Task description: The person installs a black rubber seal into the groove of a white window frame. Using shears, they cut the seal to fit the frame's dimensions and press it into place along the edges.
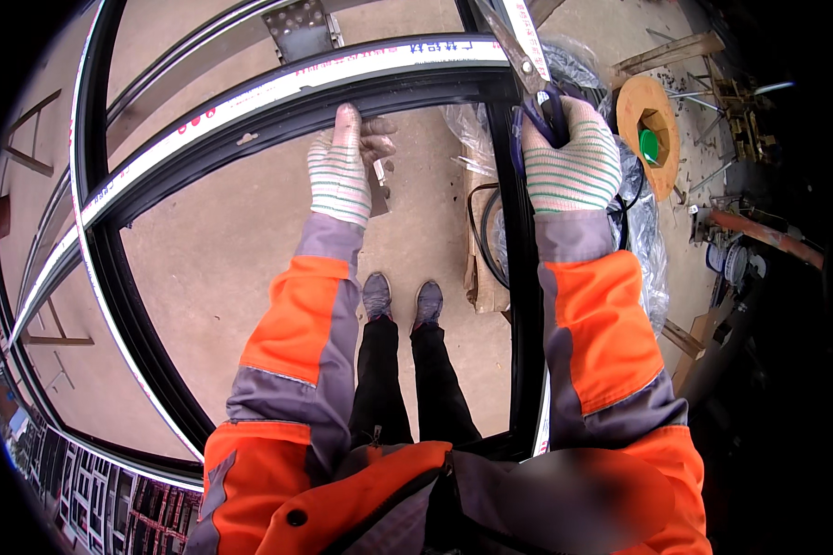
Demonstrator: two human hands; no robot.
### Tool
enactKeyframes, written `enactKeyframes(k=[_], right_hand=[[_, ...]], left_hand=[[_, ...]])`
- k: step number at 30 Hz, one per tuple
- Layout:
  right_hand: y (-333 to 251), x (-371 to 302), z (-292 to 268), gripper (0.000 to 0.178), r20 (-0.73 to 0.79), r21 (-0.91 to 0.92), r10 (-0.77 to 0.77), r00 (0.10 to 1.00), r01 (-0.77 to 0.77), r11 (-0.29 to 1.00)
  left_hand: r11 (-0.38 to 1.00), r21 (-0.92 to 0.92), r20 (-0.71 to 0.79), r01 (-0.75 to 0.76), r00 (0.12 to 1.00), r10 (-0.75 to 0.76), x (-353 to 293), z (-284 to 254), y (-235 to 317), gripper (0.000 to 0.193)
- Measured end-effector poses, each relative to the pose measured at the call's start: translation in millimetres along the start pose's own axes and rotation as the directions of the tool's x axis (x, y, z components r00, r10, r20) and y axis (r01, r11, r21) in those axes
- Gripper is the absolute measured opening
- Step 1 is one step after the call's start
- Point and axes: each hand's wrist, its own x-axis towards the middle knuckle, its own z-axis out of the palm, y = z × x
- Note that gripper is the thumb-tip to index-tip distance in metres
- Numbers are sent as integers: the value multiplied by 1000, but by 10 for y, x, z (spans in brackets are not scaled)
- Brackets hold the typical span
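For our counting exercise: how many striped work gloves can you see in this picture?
2. One is on the left hand, fingers pressed to the black window frame. The other is on the right hand, gripping scissors at the frame's corner. None seem hidden.

The frame point(278, 106) looked like glossy black metal, with a strip of smooth white film along its faces. Both the left hand point(341, 171) and the right hand point(572, 153) wore knitted cloth gloves, white with green stripes, coarse in weave. The scissors point(528, 69) had bright steel blades and dark plastic handles. The floor point(250, 268) was matt, rough concrete. The sleeves were orange and grey woven cloth. A clear plastic sheet point(652, 240) shone, crinkled, beside a round plywood disc point(640, 116)
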Motion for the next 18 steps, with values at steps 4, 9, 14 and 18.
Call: enactKeyframes(k=[4,9,14,18], right_hand=[[5,-1,-6,27,5,40,29,1000,-29,999],[23,-13,7,28,2,33,64,998,-65,997],[28,-35,48,26,-3,40,65,998,-64,997],[-33,-11,33,26,4,15,80,997,-80,997]], left_hand=[[997,-75,-58,0,998,-4,1,35,30,41],[984,-125,-226,-126,969,96,-67,-239,178,29],[974,37,-280,-221,934,223,-81,-599,329,27],[982,-21,-266,-189,948,177,-69,-617,380,19]])
